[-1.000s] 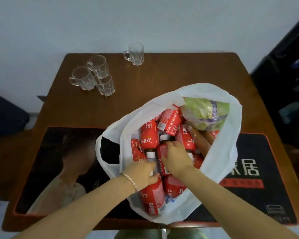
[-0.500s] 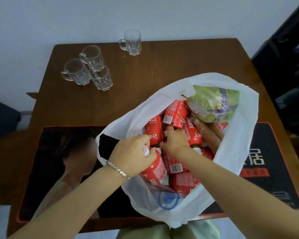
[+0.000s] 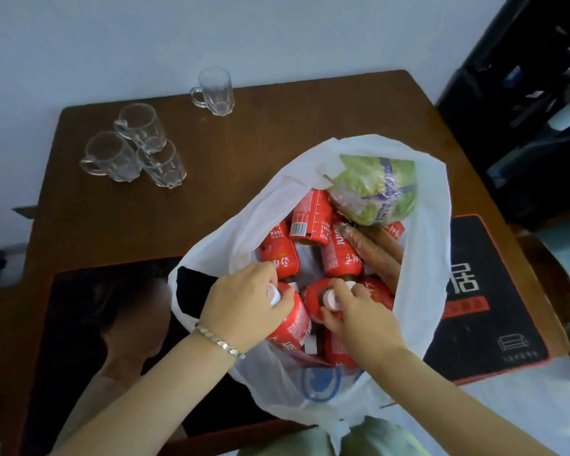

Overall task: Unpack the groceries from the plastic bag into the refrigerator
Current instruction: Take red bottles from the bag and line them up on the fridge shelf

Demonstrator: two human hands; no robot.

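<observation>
Head view: L hand [image 3: 244, 307] now clamped on red bottle [image 3: 292, 327] neck, R hand [image 3: 359, 314] shifted to pinch 2nd bottle [image 3: 311, 296] cap, both inside bag [image 3: 425, 258] at tabletop [image 3: 211, 209] near edge, so lift-out prob. next.

The white character "居" is being shown on the black mat [image 3: 484, 307], above a red strip whose print cannot be read. Inside the plastic bag [image 3: 422, 258], the white letters "JUI" are being displayed on a red bottle [image 3: 341, 255], and a barcode is being displayed on a second red bottle [image 3: 311, 215].
</observation>
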